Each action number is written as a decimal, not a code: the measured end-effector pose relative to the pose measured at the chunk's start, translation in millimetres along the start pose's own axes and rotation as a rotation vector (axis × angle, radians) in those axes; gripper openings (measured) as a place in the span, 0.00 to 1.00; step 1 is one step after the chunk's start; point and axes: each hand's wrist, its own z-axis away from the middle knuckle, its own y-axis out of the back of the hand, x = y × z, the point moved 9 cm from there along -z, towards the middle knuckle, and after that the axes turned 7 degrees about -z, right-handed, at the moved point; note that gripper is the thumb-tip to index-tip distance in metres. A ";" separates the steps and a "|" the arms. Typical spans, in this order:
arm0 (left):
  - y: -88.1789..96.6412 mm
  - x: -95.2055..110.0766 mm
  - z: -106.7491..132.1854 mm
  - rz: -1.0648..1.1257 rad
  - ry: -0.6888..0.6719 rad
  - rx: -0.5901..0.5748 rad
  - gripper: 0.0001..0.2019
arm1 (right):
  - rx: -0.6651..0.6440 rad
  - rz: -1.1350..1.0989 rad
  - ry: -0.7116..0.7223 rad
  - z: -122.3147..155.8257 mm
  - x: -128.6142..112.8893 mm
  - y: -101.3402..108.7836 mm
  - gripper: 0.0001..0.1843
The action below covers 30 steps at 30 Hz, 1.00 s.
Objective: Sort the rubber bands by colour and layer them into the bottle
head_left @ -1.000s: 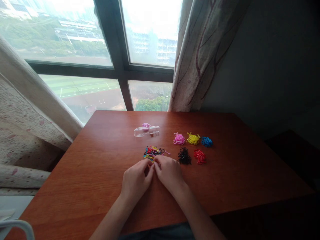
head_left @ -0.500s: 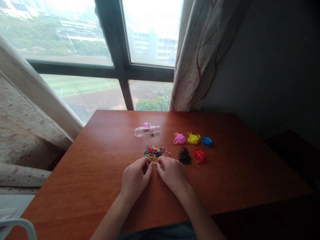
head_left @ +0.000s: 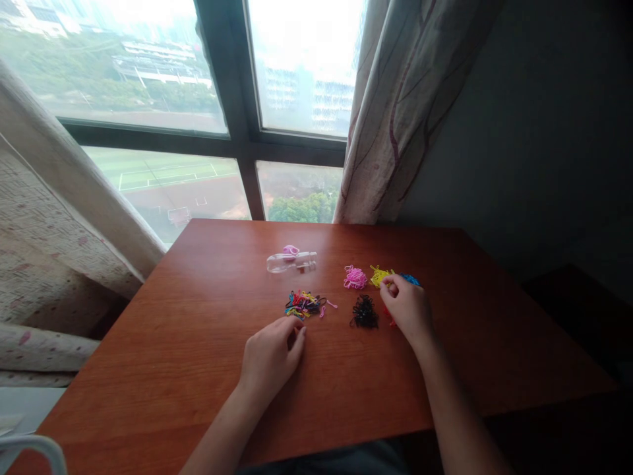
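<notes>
Left hand [head_left: 274, 349] by the mixed pile [head_left: 302, 303], right hand [head_left: 408, 310] at the yellow pile [head_left: 378, 276]

Both hands work over a wooden worktop [head_left: 188, 356], well apart from each other. The left is loosely curled just on the near side of the mixed pile, thumb and forefinger close together; whether anything is pinched there I cannot tell. The right has its fingertips bunched at the near edge of the yellow pile, and whether they grip a band or touch the pile is too small to make out.

Sorting by colour looks well advanced: 5 single-colour piles lie to the right, with the pink pile [head_left: 355, 278], yellow and blue pile [head_left: 411, 280] in the far row, and the black pile [head_left: 364, 313] and red pile [head_left: 386, 316] in the near row. What is left, it seems, is the mixed pile, where red, yellow, blue, black and pink bands tangle, with 2 pink bands [head_left: 323, 310] at its right side.

Behind it lies a clear container [head_left: 277, 265] with a pink item [head_left: 291, 251] beside or on it; which, I cannot tell. The right hand hides most of the red pile and parts of the yellow and blue, and a white tubular object [head_left: 42, 441] is cut off at lower left
</notes>
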 end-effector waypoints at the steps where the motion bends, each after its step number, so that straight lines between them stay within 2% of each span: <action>1: -0.4 -0.3 0.1 -0.004 0.001 -0.003 0.09 | 0.002 0.026 -0.008 -5.4 6.0 0.5 0.08; 8: -1.4 -0.3 0.5 -0.012 0.003 -0.013 0.08 | 0.038 0.101 -0.068 -17.6 26.3 2.3 0.08; 13: -1.5 0.2 0.7 -0.023 -0.005 -0.008 0.08 | 0.036 0.147 -0.084 -18.8 29.0 1.7 0.09; 18: -1.8 0.3 0.1 -0.036 -0.011 -0.006 0.08 | 0.044 0.092 -0.060 -15.2 26.7 7.4 0.08; 21: -1.9 1.4 0.4 -0.039 -0.021 -0.003 0.08 | 0.075 0.040 -0.036 -4.8 18.1 14.4 0.10; 24: -3.1 5.4 0.1 -0.045 -0.034 -0.015 0.07 | 0.060 -0.080 0.002 15.7 -0.2 12.0 0.10; 30: -10.5 27.2 -10.8 -0.127 -0.128 -0.104 0.06 | -0.140 -0.329 0.098 72.7 -45.6 -26.8 0.10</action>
